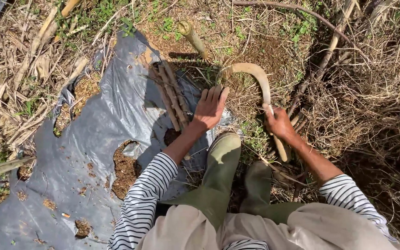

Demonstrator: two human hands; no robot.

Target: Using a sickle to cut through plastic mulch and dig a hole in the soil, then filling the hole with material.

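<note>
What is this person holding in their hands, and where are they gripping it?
The right hand grips a curved, pale wooden-handled sickle-like tool low on its straight handle. The left hand holds nothing, spread open over a bundle of cut brown sticks.

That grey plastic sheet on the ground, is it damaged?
Yes. The grey plastic sheet is torn, with ragged holes showing soil, and its upper edge is crumpled. The left hand rests near sticks lying on it.

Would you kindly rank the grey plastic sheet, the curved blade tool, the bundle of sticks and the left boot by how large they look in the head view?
1. grey plastic sheet, by far.
2. left boot, though nearness to the camera inflates it.
3. curved blade tool and bundle of sticks: they look alike, so I cannot rank them.
</note>
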